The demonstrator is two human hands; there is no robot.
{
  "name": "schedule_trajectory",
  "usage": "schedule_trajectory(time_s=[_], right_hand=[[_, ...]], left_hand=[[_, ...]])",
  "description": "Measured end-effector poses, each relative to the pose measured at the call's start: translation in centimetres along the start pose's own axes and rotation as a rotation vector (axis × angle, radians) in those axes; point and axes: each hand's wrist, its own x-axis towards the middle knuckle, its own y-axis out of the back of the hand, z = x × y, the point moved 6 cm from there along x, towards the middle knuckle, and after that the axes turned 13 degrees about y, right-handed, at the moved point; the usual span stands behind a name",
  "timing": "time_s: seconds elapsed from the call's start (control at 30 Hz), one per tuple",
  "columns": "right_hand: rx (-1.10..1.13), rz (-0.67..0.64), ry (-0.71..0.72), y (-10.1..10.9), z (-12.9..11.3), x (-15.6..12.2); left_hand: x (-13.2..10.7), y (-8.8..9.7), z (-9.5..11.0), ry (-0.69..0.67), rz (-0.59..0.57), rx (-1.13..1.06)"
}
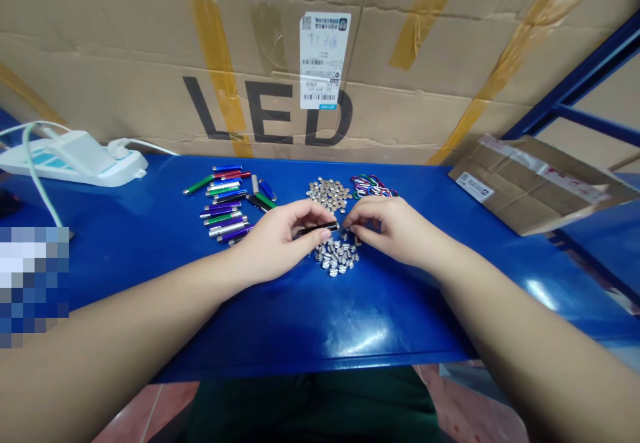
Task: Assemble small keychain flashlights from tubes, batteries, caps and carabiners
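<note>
Clasping a black tube [332, 228] by the silver caps [335, 258], the left hand [280, 236] is facing the right hand [387, 224], whose bunched fingers' hold I cannot tell. This tube seems unfinished; many caps, discs [327, 194] and carabiners [373, 186] are lying loose, apparently unused.

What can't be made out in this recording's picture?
Head view: the palm-side end of the black tube, covered by the left hand.
Head view: whether the right hand pinches anything; too small to tell.
Head view: fine print on the white label; too small.
Head view: the dark thing cut off by the left edge.
</note>
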Motion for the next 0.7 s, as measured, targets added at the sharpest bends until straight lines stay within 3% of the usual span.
schedule_trajectory(time_s=[0.3, 0.43, 0.5, 0.6, 0.7], right_hand=[[-0.008, -0.060, 0.063, -0.7, -0.4, 0.3], [0.105, 0.015, -0.041, -0.4, -0.1, 0.2], [0.266, 0.148, -0.162, -0.2, 0.4, 0.0], [0.745, 0.336, -0.361, -1.2, 0.8, -0.2], [1.231, 0.356, -0.522, -3.3, 0.1, 0.2]], left_hand=[[0.1, -0.1, 0.1, -0.016, 0.006, 0.012], [0.1, 0.0, 0.2, -0.027, 0.011, 0.008], [0.1, 0.0, 0.2, -0.030, 0.017, 0.006], [0.0, 0.1, 0.5, -0.069, 0.060, 0.067], [-0.3, 0.1, 1.2, -0.180, 0.116, 0.229]])
